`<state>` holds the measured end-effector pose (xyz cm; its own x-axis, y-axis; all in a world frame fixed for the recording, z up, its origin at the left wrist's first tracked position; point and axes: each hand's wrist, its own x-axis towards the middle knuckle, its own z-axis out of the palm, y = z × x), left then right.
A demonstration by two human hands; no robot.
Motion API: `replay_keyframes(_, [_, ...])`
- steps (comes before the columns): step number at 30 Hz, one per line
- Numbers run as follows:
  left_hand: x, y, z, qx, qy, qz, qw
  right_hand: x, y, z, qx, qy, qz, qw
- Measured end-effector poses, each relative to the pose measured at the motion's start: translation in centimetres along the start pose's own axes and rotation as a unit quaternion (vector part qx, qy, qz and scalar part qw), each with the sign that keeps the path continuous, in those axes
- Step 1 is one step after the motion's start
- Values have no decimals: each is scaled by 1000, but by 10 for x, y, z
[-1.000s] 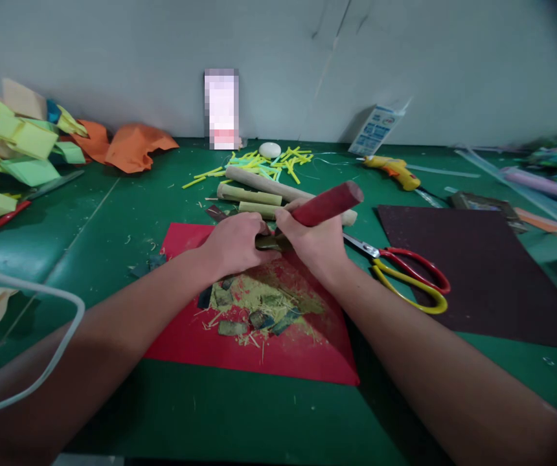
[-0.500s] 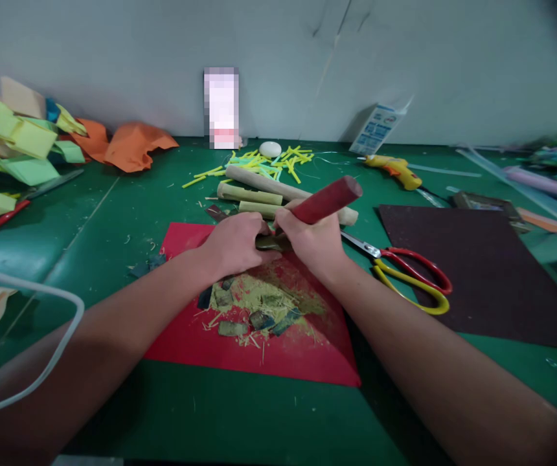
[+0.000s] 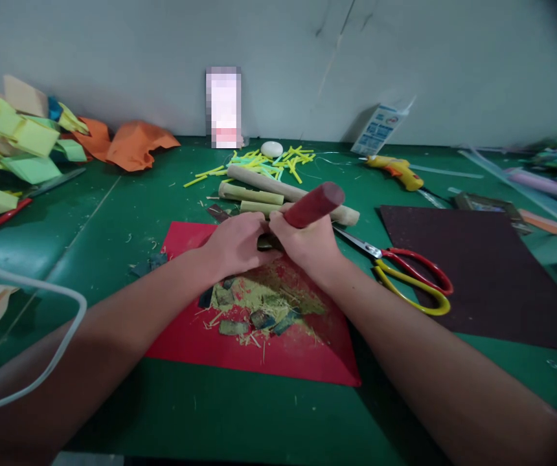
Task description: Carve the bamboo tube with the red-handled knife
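My right hand point(image 3: 310, 252) is closed around a tool by its thick red round handle point(image 3: 315, 206). The handle slants up and to the right, and the tool's working end is hidden under my fingers. My left hand point(image 3: 239, 241) grips a short olive-green piece point(image 3: 267, 243) that looks like bamboo, right beside the right hand. Both hands are over a red sheet point(image 3: 186, 343). On the sheet in front of them are pale sawdust-like powder point(image 3: 278, 288), fine shreds and several dark green chips point(image 3: 234, 327).
Behind my hands lie two bamboo pieces point(image 3: 252, 193) and a long pale stick point(image 3: 269, 180). Scissors point(image 3: 414, 275) rest partly on a dark brown sheet point(image 3: 482, 278) at the right. A yellow glue gun point(image 3: 397, 171) is farther back. Folded papers point(image 3: 21, 139) pile up at left.
My right hand has shifted slightly left, and the red handle has swung left. My left hand stays in nearly the same place around the olive-green piece.
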<state>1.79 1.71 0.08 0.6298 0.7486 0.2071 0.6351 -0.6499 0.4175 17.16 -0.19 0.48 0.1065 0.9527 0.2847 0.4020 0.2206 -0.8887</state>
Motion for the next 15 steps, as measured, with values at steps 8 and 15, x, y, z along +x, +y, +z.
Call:
replay_keyframes(8, [3,-6,0,58,3,8,998,8,9,5,46,21,24,998])
replay_keyframes(15, [6,-9,0,-29,0,22,999,7,-1,4,66,18,34,997])
